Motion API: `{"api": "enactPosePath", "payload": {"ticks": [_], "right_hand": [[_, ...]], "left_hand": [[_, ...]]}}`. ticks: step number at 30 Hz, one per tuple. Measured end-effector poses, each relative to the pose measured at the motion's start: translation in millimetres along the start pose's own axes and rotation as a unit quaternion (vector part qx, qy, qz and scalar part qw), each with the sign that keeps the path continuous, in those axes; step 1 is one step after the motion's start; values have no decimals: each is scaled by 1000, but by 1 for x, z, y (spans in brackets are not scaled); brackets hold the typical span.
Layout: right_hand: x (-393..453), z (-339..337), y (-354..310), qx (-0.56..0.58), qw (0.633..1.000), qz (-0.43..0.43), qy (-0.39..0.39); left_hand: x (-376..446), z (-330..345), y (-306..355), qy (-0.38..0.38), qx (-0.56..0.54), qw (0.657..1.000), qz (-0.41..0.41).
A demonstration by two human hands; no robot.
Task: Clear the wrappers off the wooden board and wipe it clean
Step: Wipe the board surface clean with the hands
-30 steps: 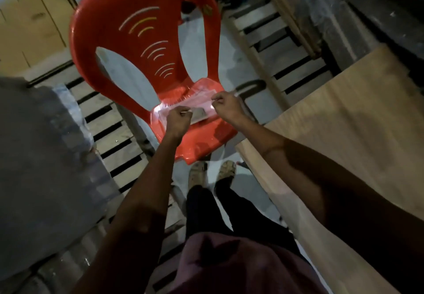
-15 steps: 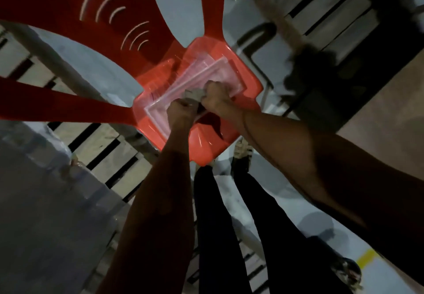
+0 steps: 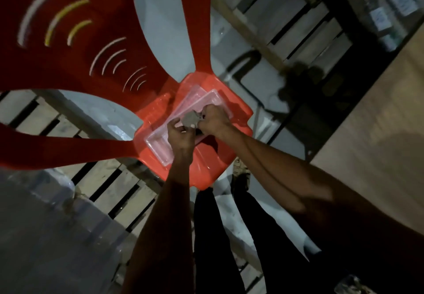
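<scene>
Over the seat of the red plastic chair (image 3: 202,156) I have both hands down in a clear plastic tray (image 3: 160,149) that lies on it. My right hand (image 3: 214,121) curls its fingers round a small grey cloth (image 3: 190,119), pinching its far edge, and my left hand (image 3: 180,134) sits just beside it with fingers bent toward the same cloth; I cannot tell for sure whether the left is gripping it or only touching it, since the light is dim and the picture blurred.

The wooden board (image 3: 378,133) lies off to my right, well apart from my hands, a pale bare sheet running along the right edge of the view. On the part of it I can see there are no wrappers, so I judge the clearing is likely done, or nearly so. The tray may be among what came off it, though that is only my guess. The wiping looks not yet begun: the cloth is here at the chair, not on the board. What is left, as I judge it, is to carry the cloth over and rub the surface down.

As for writing, the chair back carries white and yellow curved stripes but no words. Far right, pale labels (image 3: 403,4) sit on dark stacked things, too small and blurred to read.
</scene>
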State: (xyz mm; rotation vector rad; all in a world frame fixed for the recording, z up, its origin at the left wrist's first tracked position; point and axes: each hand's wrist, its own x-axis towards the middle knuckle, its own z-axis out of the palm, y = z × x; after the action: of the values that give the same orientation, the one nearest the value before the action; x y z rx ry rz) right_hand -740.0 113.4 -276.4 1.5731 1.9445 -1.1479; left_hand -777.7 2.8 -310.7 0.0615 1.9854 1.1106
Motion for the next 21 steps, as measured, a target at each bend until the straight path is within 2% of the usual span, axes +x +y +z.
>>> {"api": "enactPosePath", "payload": {"ticks": [2, 3, 6, 10, 13, 21], "right_hand": [[-25, -16, 0, 62, 997, 18, 44], [-39, -24, 0, 93, 993, 16, 67], [-85, -45, 4, 221, 967, 48, 114], [-146, -70, 18, 374, 914, 50, 147], [-189, -93, 28, 478, 861, 40, 169], [-286, -134, 70, 545, 797, 6, 260]], "left_hand": [[-10, -4, 33, 46, -67, 997, -15], [-15, 1, 42, 60, -67, 996, -18], [-59, 15, 71, 30, -158, 987, -17], [-100, 17, 114, -34, -236, 971, -5], [-135, 12, 142, -89, -235, 968, 23], [-212, 10, 183, -223, -113, 946, 206]]}}
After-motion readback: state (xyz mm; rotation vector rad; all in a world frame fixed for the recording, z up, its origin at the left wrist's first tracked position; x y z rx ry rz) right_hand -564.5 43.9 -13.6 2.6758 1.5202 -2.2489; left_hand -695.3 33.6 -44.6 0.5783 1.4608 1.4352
